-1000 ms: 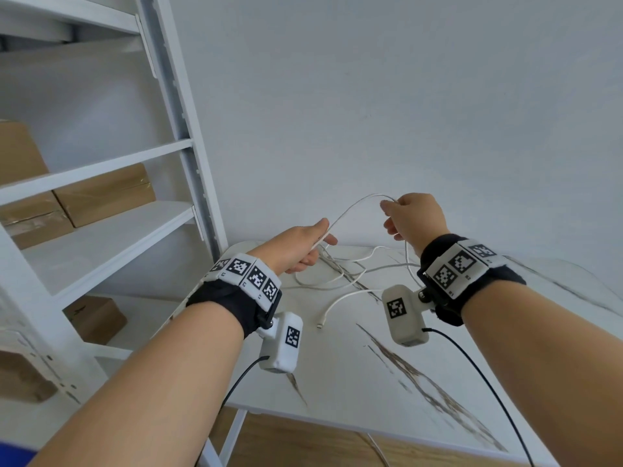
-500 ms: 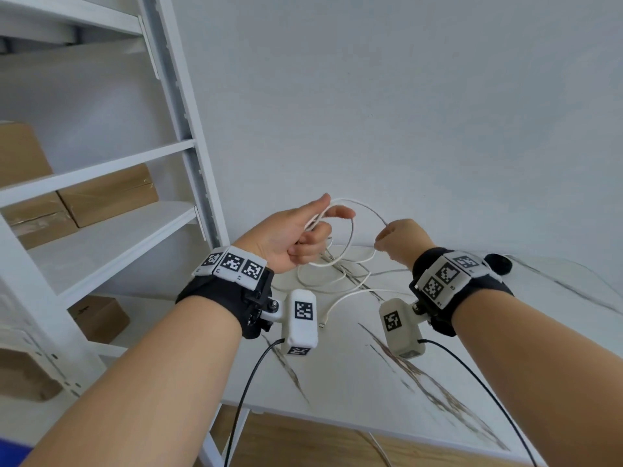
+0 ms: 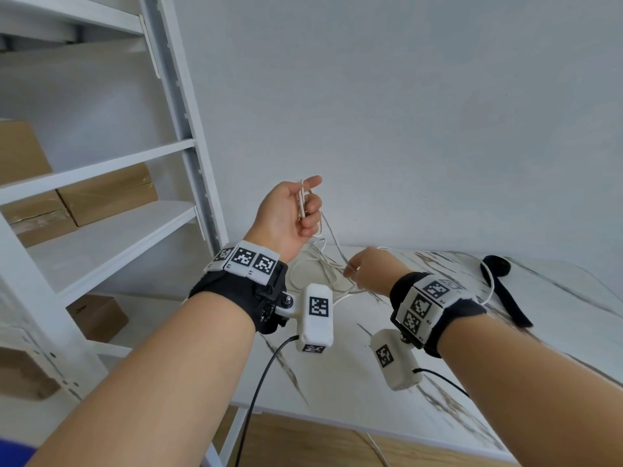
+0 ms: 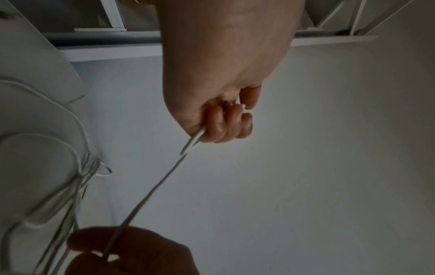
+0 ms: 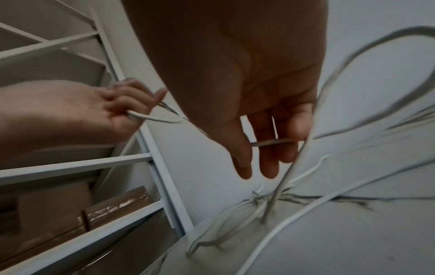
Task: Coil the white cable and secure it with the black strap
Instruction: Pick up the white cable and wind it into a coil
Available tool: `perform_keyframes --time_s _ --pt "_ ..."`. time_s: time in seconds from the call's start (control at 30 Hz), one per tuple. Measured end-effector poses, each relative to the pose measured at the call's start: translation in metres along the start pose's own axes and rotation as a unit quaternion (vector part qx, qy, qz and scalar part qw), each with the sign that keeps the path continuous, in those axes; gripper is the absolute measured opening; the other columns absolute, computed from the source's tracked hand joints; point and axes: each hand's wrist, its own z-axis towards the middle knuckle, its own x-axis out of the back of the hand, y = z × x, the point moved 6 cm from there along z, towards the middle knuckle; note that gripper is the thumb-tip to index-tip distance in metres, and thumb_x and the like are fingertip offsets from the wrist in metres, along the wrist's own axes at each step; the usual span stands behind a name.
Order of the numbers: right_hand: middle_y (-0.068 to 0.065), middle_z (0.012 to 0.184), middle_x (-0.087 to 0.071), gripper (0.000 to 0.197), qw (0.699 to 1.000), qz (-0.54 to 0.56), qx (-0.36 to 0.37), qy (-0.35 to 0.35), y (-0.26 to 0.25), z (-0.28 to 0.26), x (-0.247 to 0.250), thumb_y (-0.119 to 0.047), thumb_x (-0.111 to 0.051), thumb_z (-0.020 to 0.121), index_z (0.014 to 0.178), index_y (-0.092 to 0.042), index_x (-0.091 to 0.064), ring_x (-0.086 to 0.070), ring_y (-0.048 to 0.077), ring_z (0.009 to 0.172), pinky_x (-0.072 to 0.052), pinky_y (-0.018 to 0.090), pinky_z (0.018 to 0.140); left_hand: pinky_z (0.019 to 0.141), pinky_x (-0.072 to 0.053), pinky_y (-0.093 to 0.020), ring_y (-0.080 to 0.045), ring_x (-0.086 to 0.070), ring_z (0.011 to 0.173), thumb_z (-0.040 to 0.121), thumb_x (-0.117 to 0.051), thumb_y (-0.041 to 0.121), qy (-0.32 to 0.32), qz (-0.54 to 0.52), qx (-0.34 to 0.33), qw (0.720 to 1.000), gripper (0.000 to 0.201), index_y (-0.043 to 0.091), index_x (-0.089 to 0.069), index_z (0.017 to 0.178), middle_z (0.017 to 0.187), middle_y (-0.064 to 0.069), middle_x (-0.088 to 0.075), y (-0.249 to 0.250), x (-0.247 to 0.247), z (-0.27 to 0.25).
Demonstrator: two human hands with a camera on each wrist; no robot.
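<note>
The white cable [image 3: 323, 264] lies in loose loops on the marble table [image 3: 354, 392] and rises to my hands. My left hand [image 3: 308, 203] is raised above the table, fingers curled round a short doubled bend of cable [image 4: 193, 141]. From there one strand [image 4: 153, 188] runs down to my right hand [image 3: 352, 273], which is low near the table and pinches the cable [image 5: 270, 143] between thumb and fingers. The black strap [image 3: 502, 291] lies flat at the table's back right, untouched, to the right of my right hand.
A white metal shelf unit [image 3: 178, 106] stands at the left against the table, with cardboard boxes [image 3: 104, 193] on its shelves. A plain white wall is behind the table. Wood floor [image 3: 320, 446] shows below the table's front edge.
My left hand has risen and turned palm-up with the cable bend in it. My right hand has dropped toward the table, further along the cable; the earlier round loop is now pulled narrow.
</note>
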Motion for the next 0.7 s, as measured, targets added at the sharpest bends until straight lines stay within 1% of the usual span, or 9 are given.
perform_keyframes --time_s 0.07,0.17,0.27,0.33,0.47,0.53,0.6,0.63,0.7 --pt "0.001 0.104 -0.068 0.032 1.0 -0.02 0.023 -0.008 -0.009 -0.003 -0.002 -0.005 -0.05 0.09 0.102 -0.023 -0.074 -0.061 0.019 0.09 -0.043 0.024 0.074 0.041 -0.022 -0.022 -0.012 -0.033 0.04 0.096 -0.031 0.019 0.019 0.006 -0.005 1.0 0.03 0.013 -0.05 0.119 0.055 0.0 -0.043 -0.001 0.0 0.002" --pt "-0.005 0.095 -0.059 0.035 0.995 -0.067 0.07 -0.033 -0.022 -0.008 -0.008 -0.004 -0.053 0.087 0.103 -0.028 -0.073 -0.055 0.015 0.088 -0.039 0.024 0.073 0.044 -0.027 -0.023 -0.012 -0.037 0.045 0.101 -0.036 0.02 0.048 0.012 -0.016 0.999 0.029 0.017 -0.049 0.127 0.057 0.0 -0.044 -0.003 0.004 0.004" --pt "-0.008 0.093 -0.062 0.036 0.985 -0.117 0.122 -0.042 -0.037 -0.015 -0.013 -0.008 -0.056 0.085 0.104 -0.034 -0.072 -0.056 0.015 0.091 -0.037 0.027 0.084 0.048 -0.031 -0.023 -0.012 -0.038 0.048 0.104 -0.035 0.021 0.068 0.043 -0.041 0.996 0.031 0.02 -0.045 0.134 0.058 0.0 -0.046 -0.004 0.009 0.003" --pt "-0.006 0.096 -0.067 0.038 0.984 -0.11 0.134 -0.033 -0.042 -0.017 -0.012 -0.009 -0.055 0.084 0.105 -0.037 -0.071 -0.058 0.014 0.092 -0.039 0.029 0.09 0.05 -0.034 -0.024 -0.014 -0.039 0.05 0.105 -0.033 0.02 0.084 0.127 -0.063 0.986 0.033 0.023 -0.042 0.137 0.061 -0.001 -0.046 -0.003 0.011 0.003" --pt "-0.009 0.092 -0.061 0.031 0.986 -0.08 0.147 -0.014 -0.046 -0.019 -0.005 -0.014 -0.053 0.086 0.103 -0.031 -0.071 -0.056 0.014 0.086 -0.043 0.029 0.086 0.049 -0.038 -0.022 -0.014 -0.041 0.05 0.102 -0.028 0.02 0.109 0.32 -0.103 0.936 0.037 0.026 -0.038 0.137 0.066 -0.002 -0.046 -0.002 0.011 0.001" --pt "-0.009 0.087 -0.06 0.026 0.988 -0.068 0.141 0.01 -0.046 -0.018 0.002 -0.014 -0.052 0.086 0.094 -0.028 -0.073 -0.057 0.015 0.083 -0.047 0.027 0.078 0.05 -0.039 -0.022 -0.014 -0.042 0.054 0.102 -0.027 0.02 0.114 0.372 -0.1 0.916 0.038 0.028 -0.037 0.138 0.069 -0.003 -0.045 -0.004 0.014 0.002" --pt "-0.007 0.088 -0.065 0.025 0.989 -0.065 0.131 0.034 -0.045 -0.017 0.008 -0.013 -0.053 0.084 0.089 -0.026 -0.073 -0.062 0.018 0.085 -0.052 0.03 0.076 0.05 -0.043 -0.018 -0.015 -0.045 0.059 0.102 -0.027 0.021 0.116 0.422 -0.084 0.895 0.04 0.029 -0.036 0.141 0.075 -0.005 -0.048 -0.006 0.018 0.002" --pt "-0.005 0.089 -0.068 0.024 0.988 -0.073 0.127 0.045 -0.044 -0.016 0.011 -0.014 -0.054 0.083 0.089 -0.026 -0.073 -0.064 0.02 0.086 -0.054 0.032 0.075 0.054 -0.048 -0.019 -0.016 -0.048 0.063 0.102 -0.027 0.021 0.114 0.449 -0.075 0.883 0.041 0.029 -0.035 0.142 0.08 -0.007 -0.052 -0.007 0.021 0.002" --pt "-0.001 0.09 -0.069 0.021 0.986 -0.1 0.119 0.066 -0.042 -0.017 0.018 -0.016 -0.054 0.085 0.09 -0.025 -0.073 -0.065 0.023 0.085 -0.053 0.031 0.07 0.078 -0.055 -0.033 -0.025 -0.06 0.081 0.103 -0.027 0.023 0.108 0.517 -0.06 0.847 0.043 0.028 -0.034 0.144 0.103 -0.015 -0.062 -0.012 0.027 0.005"
